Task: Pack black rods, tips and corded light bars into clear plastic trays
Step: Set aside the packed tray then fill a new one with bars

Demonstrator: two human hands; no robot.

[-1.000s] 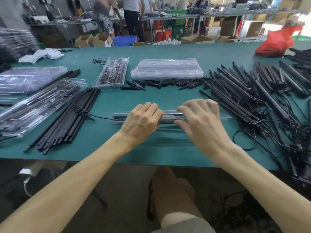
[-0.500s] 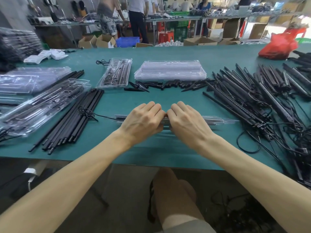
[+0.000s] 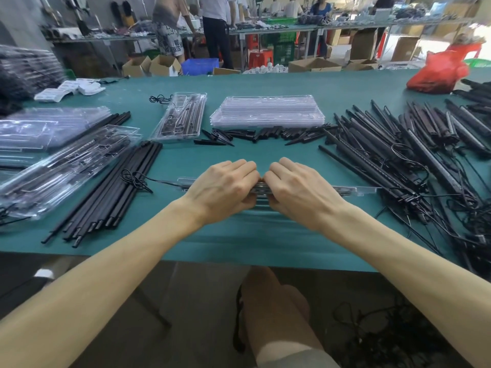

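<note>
I have both hands clamped on the clear tray (image 3: 353, 189), which lies near the front edge of the table (image 3: 239, 240). My left hand (image 3: 225, 189) and right hand (image 3: 300, 189) sit knuckle to knuckle at its middle, fingers curled over the far rim and thumbs, as far as I can see, at the near one. I judge this to be pressing the tray shut over its load. To do it well, I squeeze evenly at the centre, then work outward so the whole seam snaps. The tray runs left to right under my palms, both ends sticking out past them. A cord (image 3: 135, 179) trails from its left end toward the black rods (image 3: 111, 192); I'd mind that it isn't pinched.
</note>
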